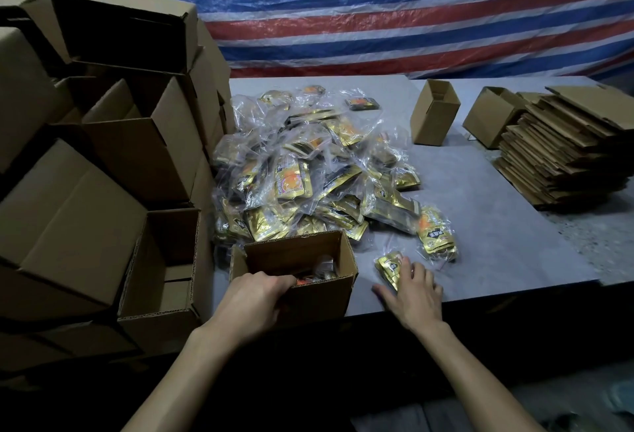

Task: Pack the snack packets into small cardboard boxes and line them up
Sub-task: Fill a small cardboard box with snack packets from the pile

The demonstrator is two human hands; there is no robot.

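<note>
Left hand: the left hand point(255, 297) is reaching over the near wall of a small open brown cardboard box point(329, 253). Its fingers are dipping inside out of sight, so whether they are gripping anything cannot be told.
Box: it is standing at the near edge of the grey tabletop point(497, 225), with a few packets showing inside.
Right hand: the right hand point(417, 289) is lying with fingers spread and fairly straight on a gold foil snack packet point(387, 265), just right of the box, pressing rather than clutching it.
Next packet: a clear-bagged gold and orange packet point(437, 232) is lying just beyond the right hand.
Supply: a heap of gold snack packets in clear plastic bags point(308, 170) is spreading across the middle of the tabletop, touching the box's far wall.
Left side: a stack of large open brown cartons point(137, 143) is rising beside the heap.
Far right: an upright small brown box point(434, 112) is standing apart, with a pile of flattened cardboard blanks point(562, 150) near it.
Backdrop: a red, white and blue striped tarpaulin point(377, 2) is hanging behind.
</note>
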